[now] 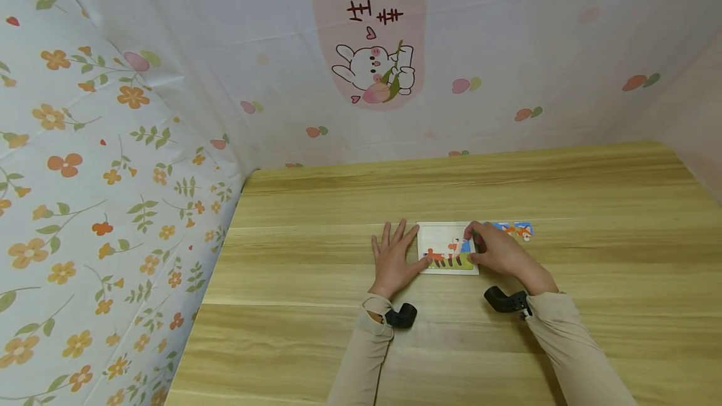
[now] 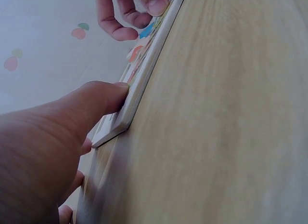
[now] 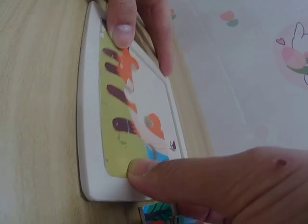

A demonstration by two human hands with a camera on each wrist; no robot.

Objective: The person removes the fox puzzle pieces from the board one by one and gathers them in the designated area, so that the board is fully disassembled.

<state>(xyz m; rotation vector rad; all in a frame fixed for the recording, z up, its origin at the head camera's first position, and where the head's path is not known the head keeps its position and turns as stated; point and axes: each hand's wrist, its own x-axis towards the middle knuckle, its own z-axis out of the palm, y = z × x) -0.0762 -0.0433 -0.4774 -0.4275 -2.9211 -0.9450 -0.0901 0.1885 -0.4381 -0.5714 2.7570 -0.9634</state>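
White puzzle board point(image 1: 445, 234) lies under both thumbs, left hand point(image 1: 392, 266) splayed, right hand point(image 1: 499, 249) fingers apart: piece-seating seems underway, next likely needing loose pieces point(image 1: 523, 229) beside right knuckles.

Soft, diffuse light — left wrist view dimmer, greyer.

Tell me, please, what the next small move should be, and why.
I'd perhaps have the right hand pick up a loose piece from beside the frame, because the frame's upper part looks bare, while the left hand touches its left side.
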